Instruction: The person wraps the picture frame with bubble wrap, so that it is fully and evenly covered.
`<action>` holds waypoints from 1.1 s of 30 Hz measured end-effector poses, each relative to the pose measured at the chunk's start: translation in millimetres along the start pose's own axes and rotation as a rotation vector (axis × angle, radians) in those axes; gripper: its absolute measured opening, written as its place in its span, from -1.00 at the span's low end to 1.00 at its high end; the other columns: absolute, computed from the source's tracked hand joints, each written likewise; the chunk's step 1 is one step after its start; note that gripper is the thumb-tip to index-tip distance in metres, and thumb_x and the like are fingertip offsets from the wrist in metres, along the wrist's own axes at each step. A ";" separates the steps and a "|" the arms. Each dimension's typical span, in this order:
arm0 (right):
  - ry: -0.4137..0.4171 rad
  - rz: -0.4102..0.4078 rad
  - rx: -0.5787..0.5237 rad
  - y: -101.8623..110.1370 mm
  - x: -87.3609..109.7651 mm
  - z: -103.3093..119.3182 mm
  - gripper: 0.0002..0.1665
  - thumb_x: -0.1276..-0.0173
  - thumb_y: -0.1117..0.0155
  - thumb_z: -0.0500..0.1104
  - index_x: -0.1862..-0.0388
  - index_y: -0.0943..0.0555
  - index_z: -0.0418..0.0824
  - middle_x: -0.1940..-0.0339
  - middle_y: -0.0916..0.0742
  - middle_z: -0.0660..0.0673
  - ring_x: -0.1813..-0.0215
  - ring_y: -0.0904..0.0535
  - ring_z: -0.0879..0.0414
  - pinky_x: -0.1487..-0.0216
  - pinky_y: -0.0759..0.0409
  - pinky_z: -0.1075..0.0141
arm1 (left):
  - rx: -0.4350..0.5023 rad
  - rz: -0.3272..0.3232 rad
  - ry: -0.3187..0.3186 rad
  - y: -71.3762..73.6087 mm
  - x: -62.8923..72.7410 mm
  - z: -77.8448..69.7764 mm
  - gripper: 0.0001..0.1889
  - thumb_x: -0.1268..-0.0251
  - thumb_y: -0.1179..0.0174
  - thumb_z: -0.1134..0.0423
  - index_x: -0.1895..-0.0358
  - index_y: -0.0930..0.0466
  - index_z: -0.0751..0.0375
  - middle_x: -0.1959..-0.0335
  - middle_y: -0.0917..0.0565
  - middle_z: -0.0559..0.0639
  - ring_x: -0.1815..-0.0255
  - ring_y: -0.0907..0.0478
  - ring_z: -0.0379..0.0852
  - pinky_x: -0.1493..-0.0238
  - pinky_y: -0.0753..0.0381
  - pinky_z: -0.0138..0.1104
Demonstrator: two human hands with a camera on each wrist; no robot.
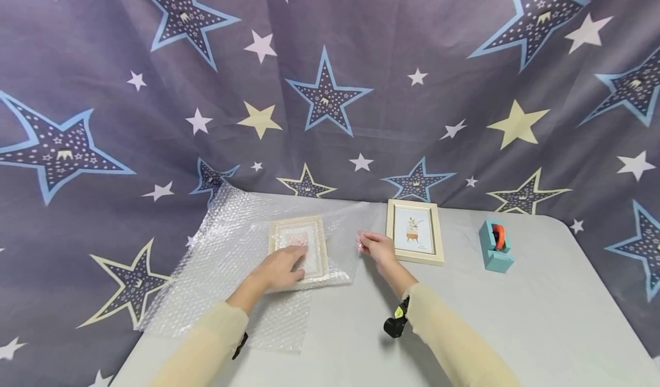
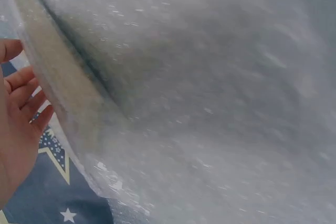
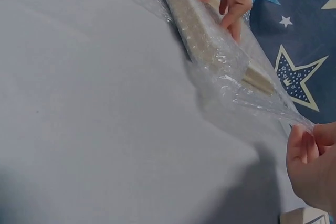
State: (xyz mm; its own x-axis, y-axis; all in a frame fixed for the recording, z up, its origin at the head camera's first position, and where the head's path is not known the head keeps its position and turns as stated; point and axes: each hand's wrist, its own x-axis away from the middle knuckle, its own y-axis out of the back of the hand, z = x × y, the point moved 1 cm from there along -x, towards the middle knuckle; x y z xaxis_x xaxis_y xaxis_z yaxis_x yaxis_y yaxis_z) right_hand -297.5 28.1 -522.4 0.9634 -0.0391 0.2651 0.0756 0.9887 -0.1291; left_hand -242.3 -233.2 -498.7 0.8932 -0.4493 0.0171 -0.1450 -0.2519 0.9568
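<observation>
A light wooden picture frame (image 1: 323, 255) lies under clear bubble wrap (image 1: 216, 261) at the middle left of the table. My left hand (image 1: 281, 267) rests on the wrapped frame with its fingers spread over the front; in the left wrist view its fingers (image 2: 26, 90) lie along the wrapped frame's edge. To the right, my right hand (image 1: 378, 248) pinches the edge of the bubble wrap between thumb and fingers. The right wrist view shows the film (image 3: 262, 106) stretched from the frame to that right hand (image 3: 312, 166).
Just right of my right hand lies a second wooden picture frame (image 1: 440, 244) with a potted-plant print. A teal tape dispenser (image 1: 497, 260) with an orange roll stands farther right. A star-patterned curtain (image 1: 330, 146) hangs behind the grey-white table (image 1: 541, 295).
</observation>
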 end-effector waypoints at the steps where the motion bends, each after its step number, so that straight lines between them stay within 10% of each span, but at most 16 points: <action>1: -0.009 -0.001 -0.002 0.5 -0.4 -0.8 -0.64 -0.32 -0.19 -0.41 -0.08 -0.56 -0.54 0.20 -0.79 -0.24 0.45 -0.61 0.35 0.43 -0.63 0.55 | -0.007 -0.004 0.010 0.3 -2.5 -0.9 -0.43 -0.24 -0.09 0.10 -0.31 -0.39 0.25 -0.30 -0.51 0.19 -0.36 -0.42 0.15 -0.44 -0.37 -0.05; 13: -0.039 0.009 0.035 3.6 -3.2 -9.0 -0.63 -0.33 -0.19 -0.39 -0.09 -0.55 -0.53 0.28 -0.78 -0.09 0.45 -0.59 0.36 0.44 -0.61 0.57 | -0.230 0.013 0.031 3.4 -35.8 -24.2 -0.59 -0.49 0.08 0.21 -0.34 -0.41 0.07 -0.14 -0.57 0.24 -0.17 -0.53 0.21 -0.23 -0.53 0.01; 28: 0.045 0.049 0.040 -8.4 4.0 5.4 -0.64 -0.29 -0.26 -0.37 -0.05 -0.59 -0.51 0.13 -0.78 -0.25 0.45 -0.62 0.33 0.35 -0.69 0.51 | -0.155 0.025 0.044 -0.2 -44.9 -25.8 -0.53 -0.48 0.08 0.26 -0.41 -0.25 0.14 -0.35 -0.49 0.04 -0.38 -0.37 0.07 -0.39 -0.39 -0.03; 33: 0.215 0.119 0.083 -16.9 1.3 10.6 -0.71 -0.24 -0.35 -0.30 0.07 -0.69 -0.41 0.16 -0.79 -0.28 0.43 -0.70 0.20 0.24 -0.76 0.32 | -0.157 0.011 0.019 0.4 -47.8 -27.6 -0.58 -0.47 0.06 0.27 -0.35 -0.30 0.16 -0.29 -0.53 0.09 -0.29 -0.44 0.09 -0.31 -0.48 -0.06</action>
State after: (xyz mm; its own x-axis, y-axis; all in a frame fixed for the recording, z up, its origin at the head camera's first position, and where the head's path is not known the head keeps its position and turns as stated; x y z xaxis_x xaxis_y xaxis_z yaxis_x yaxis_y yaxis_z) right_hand -300.2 12.9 -509.7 0.9975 0.0573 0.0422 -0.0545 0.9963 -0.0659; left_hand -273.4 -188.2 -491.1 0.9000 -0.4348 0.0316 -0.0874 -0.1090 0.9902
